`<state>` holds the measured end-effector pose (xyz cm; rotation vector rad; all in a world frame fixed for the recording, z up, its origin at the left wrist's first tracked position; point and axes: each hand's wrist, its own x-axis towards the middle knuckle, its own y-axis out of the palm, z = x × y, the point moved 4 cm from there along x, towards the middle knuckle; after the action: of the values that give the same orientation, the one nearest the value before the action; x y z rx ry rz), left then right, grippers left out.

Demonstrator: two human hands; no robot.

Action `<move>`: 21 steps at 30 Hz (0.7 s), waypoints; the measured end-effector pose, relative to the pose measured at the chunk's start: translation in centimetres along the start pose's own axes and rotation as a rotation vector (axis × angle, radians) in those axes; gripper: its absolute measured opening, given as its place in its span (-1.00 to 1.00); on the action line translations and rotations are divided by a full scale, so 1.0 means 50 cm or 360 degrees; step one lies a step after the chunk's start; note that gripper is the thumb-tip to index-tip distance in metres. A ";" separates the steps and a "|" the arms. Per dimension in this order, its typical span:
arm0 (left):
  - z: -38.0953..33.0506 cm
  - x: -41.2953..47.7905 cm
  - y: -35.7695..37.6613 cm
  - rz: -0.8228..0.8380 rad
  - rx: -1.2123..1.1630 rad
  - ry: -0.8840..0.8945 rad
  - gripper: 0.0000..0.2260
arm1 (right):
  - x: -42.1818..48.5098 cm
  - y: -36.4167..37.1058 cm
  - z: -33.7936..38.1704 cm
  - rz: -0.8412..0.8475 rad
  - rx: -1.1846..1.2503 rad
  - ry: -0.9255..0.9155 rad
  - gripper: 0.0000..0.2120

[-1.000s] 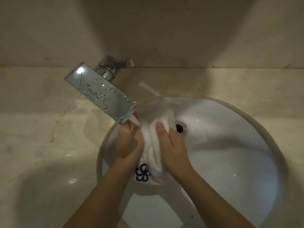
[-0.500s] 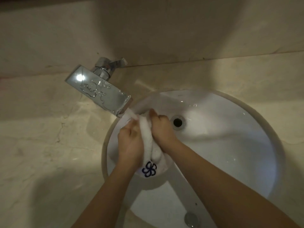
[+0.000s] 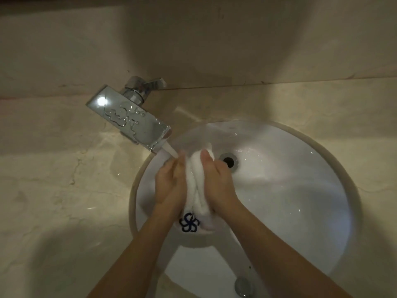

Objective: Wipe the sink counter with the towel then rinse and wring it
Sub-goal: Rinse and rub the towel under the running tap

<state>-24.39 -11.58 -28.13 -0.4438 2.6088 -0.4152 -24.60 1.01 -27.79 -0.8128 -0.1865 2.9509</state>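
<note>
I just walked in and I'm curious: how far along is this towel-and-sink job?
The wiping seems over: the towel is off the counter and over the sink. Rinsing is in hand: water runs from the faucet while the left hand and right hand press the bunched towel between them. Wringing it out looks still to come, and the tap is still running.

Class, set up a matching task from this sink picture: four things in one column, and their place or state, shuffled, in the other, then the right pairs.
Things:
1. towel
2. faucet
3. overflow hole
4. counter

Place or state:
A. running water
B. beige marble around the sink
C. squeezed between both hands
D. dark opening in the basin wall

Pairs: 1-C, 2-A, 3-D, 4-B
</note>
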 end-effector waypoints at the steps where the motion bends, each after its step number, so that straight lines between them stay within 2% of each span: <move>1: 0.001 -0.018 -0.006 0.0007 0.0011 0.0058 -0.66 | 0.016 0.004 0.005 0.0019 -0.0007 0.0046 -0.41; 3: 0.009 -0.045 -0.016 0.0087 -0.0041 0.0056 -0.68 | 0.043 0.007 -0.002 0.0099 0.0065 0.0183 -0.44; 6: 0.024 -0.061 -0.037 0.0214 -0.0118 0.0017 -0.47 | 0.041 -0.004 -0.037 0.0301 0.0538 0.0566 -0.41; 8: 0.033 -0.053 -0.038 0.0332 -0.0459 -0.0351 -0.31 | 0.024 -0.026 -0.051 0.0312 0.0850 0.0748 -0.41; 10: 0.026 -0.052 -0.026 0.0523 -0.0807 -0.0795 -0.39 | 0.024 -0.043 -0.067 0.0339 0.1046 0.0802 -0.40; 13: -0.005 -0.055 -0.009 0.0718 -0.1111 -0.1090 -0.48 | 0.020 -0.055 -0.061 0.0399 0.1154 0.0742 -0.48; 15: -0.011 -0.039 -0.011 0.0772 -0.1048 -0.1062 -0.59 | 0.020 -0.059 -0.057 0.0467 0.1127 0.0680 -0.56; 17: -0.016 -0.025 -0.014 0.0702 -0.0917 -0.0959 -0.69 | 0.026 -0.063 -0.050 0.0513 0.1051 0.0613 -0.59; 20: 0.002 -0.012 -0.016 0.0401 -0.0680 -0.0687 -0.59 | 0.040 -0.062 -0.015 0.0383 0.0507 0.0353 -0.60; 21: 0.006 -0.009 -0.017 0.0298 -0.0672 -0.0561 -0.64 | 0.045 -0.061 -0.009 0.0309 0.0319 0.0255 -0.66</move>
<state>-23.67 -12.21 -27.89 -0.3624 2.3521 0.2623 -26.17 4.30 -28.90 -1.0861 0.2063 2.9929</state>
